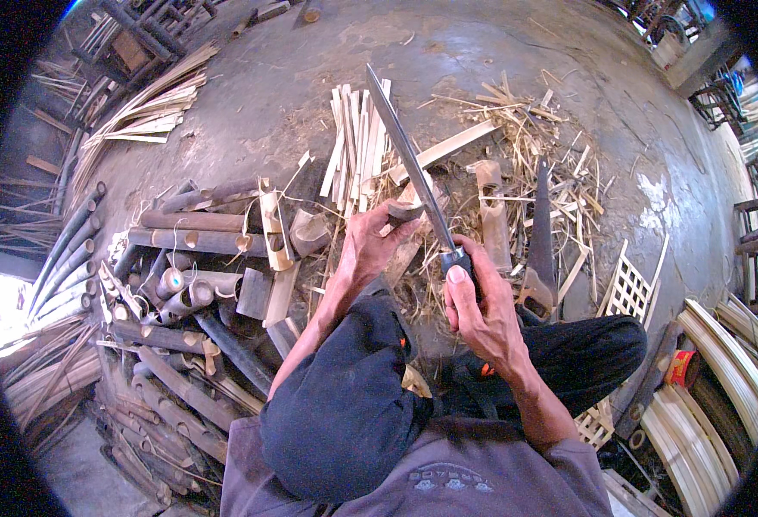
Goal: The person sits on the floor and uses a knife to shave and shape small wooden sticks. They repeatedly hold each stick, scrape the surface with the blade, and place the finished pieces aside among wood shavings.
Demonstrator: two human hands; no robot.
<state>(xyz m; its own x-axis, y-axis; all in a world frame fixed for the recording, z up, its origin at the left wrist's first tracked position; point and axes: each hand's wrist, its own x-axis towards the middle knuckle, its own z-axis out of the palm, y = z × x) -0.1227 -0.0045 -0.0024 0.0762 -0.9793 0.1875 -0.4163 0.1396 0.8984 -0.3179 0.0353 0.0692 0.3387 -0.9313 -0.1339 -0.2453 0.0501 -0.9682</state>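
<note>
My right hand [480,302] is closed round the dark handle of a long knife [406,155], whose narrow blade points up and away to the left. My left hand [370,246] grips a short split piece of bamboo [403,212] beside the blade. Whether blade and bamboo touch, I cannot tell. Just beyond lies a bundle of pale bamboo strips [351,151], with a wider flat strip [458,145] to its right. A handsaw [541,228] lies right of my right hand, next to a split bamboo length [491,211].
Cut bamboo tubes [202,241] are heaped at my left. Shavings [560,172] litter the floor ahead on the right. More strips [159,103] lie at the far left. A woven lattice piece [627,289] and curved bundles of pale strips [728,358] are by my right knee.
</note>
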